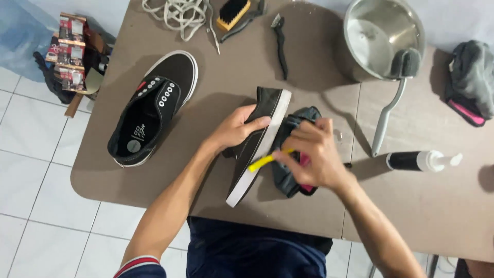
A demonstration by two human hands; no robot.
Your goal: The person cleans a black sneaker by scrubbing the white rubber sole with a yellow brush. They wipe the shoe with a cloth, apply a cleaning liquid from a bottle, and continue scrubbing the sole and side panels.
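Near the middle of the frame we see the left hand gripping a black sneaker turned on its side, the fingers wrapped over the upper and pressed together against the white sole edge, which runs from the upper middle down toward the lower middle of the picture. Just right of it the right hand has its fingers curled and pinching a small yellow brush handle, whose tip touches the white sole edge. Under that hand lies a dark grey cloth with a pink patch, touching the shoe on the brown table. In the left part of the frame a second black sneaker sits upright on the table, its opening toward us, well apart from the held one. At the top middle we see a heap of pale laces, a wooden-backed brush with black bristles and a slim black tool. In the upper right stands a steel bowl, with a grey long-handled brush leaning its head on the rim. Right of centre a dark bottle with a white pump top lies on its side. At the right edge rests another grey and pink cloth bundle. In the upper left corner, on the white tiled floor, we see stacked small boxes.
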